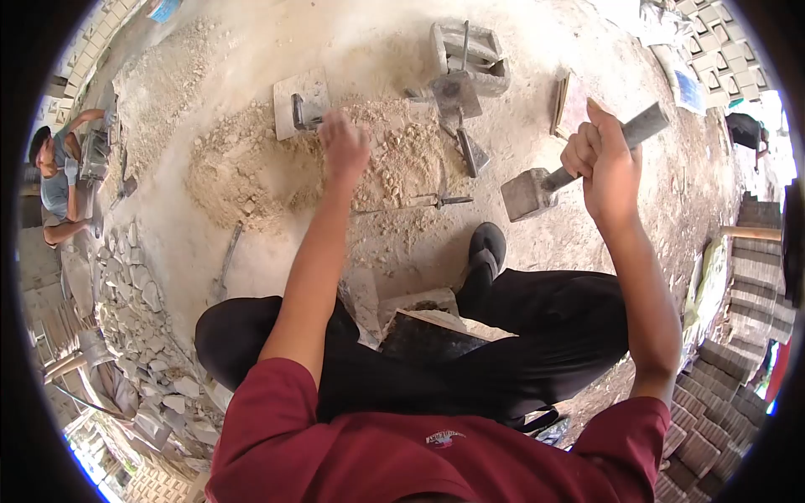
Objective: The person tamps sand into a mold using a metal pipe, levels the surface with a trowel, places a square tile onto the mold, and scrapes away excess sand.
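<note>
My right hand (605,163) is wrapped round the thick grey handle of a mallet (528,194), raised at the right with its blocky head toward the middle. My left hand (345,147) is smeared by motion over the crumbly tan material (394,159); its fingers cannot be made out. Beside it on the left lies a square float (289,101) with a dark handle. To the right of the crumbly material are a flat metal plate (459,95) and a trowel (475,153). A thin tool (428,200) lies along its near edge.
Behind the plate sits a grey mould (486,52). A pile of loose material (239,176) is at the left, with a thin tool (231,251) nearby. Another person (57,180) squats at far left. Rubble (134,293) and stacked tiles (725,369) flank my legs.
</note>
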Available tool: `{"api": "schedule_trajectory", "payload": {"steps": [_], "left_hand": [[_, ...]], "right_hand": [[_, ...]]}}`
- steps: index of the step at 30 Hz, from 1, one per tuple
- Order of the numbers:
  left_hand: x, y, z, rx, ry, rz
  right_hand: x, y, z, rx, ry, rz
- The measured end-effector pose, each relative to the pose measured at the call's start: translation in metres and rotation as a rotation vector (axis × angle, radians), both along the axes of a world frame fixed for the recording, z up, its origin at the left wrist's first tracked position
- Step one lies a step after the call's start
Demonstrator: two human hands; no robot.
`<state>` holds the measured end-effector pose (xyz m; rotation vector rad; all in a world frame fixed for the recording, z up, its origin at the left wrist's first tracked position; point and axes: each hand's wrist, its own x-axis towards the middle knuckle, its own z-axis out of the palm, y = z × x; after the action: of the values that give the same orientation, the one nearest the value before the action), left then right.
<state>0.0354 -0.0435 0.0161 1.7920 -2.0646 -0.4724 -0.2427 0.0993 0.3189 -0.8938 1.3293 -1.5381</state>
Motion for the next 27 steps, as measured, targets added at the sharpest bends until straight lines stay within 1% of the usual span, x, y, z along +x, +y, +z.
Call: {"api": "schedule_trajectory", "payload": {"steps": [1, 2, 3, 4, 5, 6, 7, 8, 9, 11, 12, 13, 15, 16, 17, 19, 21, 22, 23, 25, 27], "left_hand": [[0.014, -0.006, -0.028, -0.118, 0.022, 0.048], [0.019, -0.012, -0.042, -0.235, 0.046, 0.098], [0.012, -0.016, -0.040, -0.237, 0.052, 0.109], [0.003, -0.016, -0.035, -0.195, -0.128, 0.048], [-0.004, -0.010, -0.031, -0.142, -0.311, -0.010], [-0.012, 0.000, -0.027, -0.169, -0.291, -0.073], [-0.021, 0.006, -0.027, -0.172, -0.216, -0.048], [-0.024, 0.010, -0.027, -0.178, -0.142, -0.026], [-0.020, 0.012, -0.026, -0.178, -0.149, 0.003], [-0.011, 0.019, -0.023, -0.187, 0.152, -0.283], [-0.004, 0.024, -0.025, -0.233, 0.288, -0.242], [0.010, 0.027, -0.024, -0.234, 0.286, -0.208], [0.045, 0.034, -0.025, -0.394, 0.366, 0.025], [0.066, 0.038, -0.034, -0.408, 0.387, 0.125], [0.088, 0.043, -0.042, -0.408, 0.381, 0.166], [0.127, 0.049, -0.054, -0.378, 0.359, 0.359], [0.152, 0.055, -0.059, -0.352, 0.393, 0.412], [0.161, 0.057, -0.058, -0.318, 0.435, 0.437], [0.169, 0.055, -0.056, -0.320, 0.440, 0.452], [0.190, 0.053, -0.054, -0.309, 0.409, 0.523], [0.222, 0.046, -0.056, -0.379, 0.242, 0.711]], "right_hand": [[-0.002, -0.002, -0.001, -0.008, -0.012, 0.015], [-0.001, -0.003, -0.002, -0.014, -0.007, 0.018], [0.001, -0.006, -0.003, -0.004, 0.060, -0.011], [0.004, -0.009, -0.005, 0.008, 0.125, -0.031], [0.006, -0.011, -0.008, 0.014, 0.124, -0.007], [0.004, -0.013, -0.010, -0.010, 0.218, -0.018], [0.003, -0.018, -0.013, -0.043, 0.307, -0.025], [0.003, -0.022, -0.016, -0.054, 0.270, -0.009], [0.005, -0.024, -0.018, -0.061, 0.298, 0.016], [0.009, -0.028, -0.024, -0.072, 0.276, 0.046], [0.008, -0.031, -0.031, -0.068, 0.283, 0.057], [0.014, -0.033, -0.034, -0.049, 0.265, 0.066], [0.019, -0.039, -0.048, -0.052, 0.215, 0.137], [0.028, -0.044, -0.053, -0.049, 0.219, 0.181], [0.038, -0.049, -0.058, -0.068, 0.252, 0.214], [0.063, -0.063, -0.063, -0.094, 0.284, 0.269], [0.093, -0.074, -0.067, -0.072, 0.250, 0.368], [0.109, -0.081, -0.068, -0.125, 0.291, 0.452], [0.129, -0.087, -0.070, -0.146, 0.315, 0.466], [0.180, -0.097, -0.063, -0.081, 0.253, 0.483], [0.214, -0.116, -0.074, -0.124, 0.230, 0.613]]}}
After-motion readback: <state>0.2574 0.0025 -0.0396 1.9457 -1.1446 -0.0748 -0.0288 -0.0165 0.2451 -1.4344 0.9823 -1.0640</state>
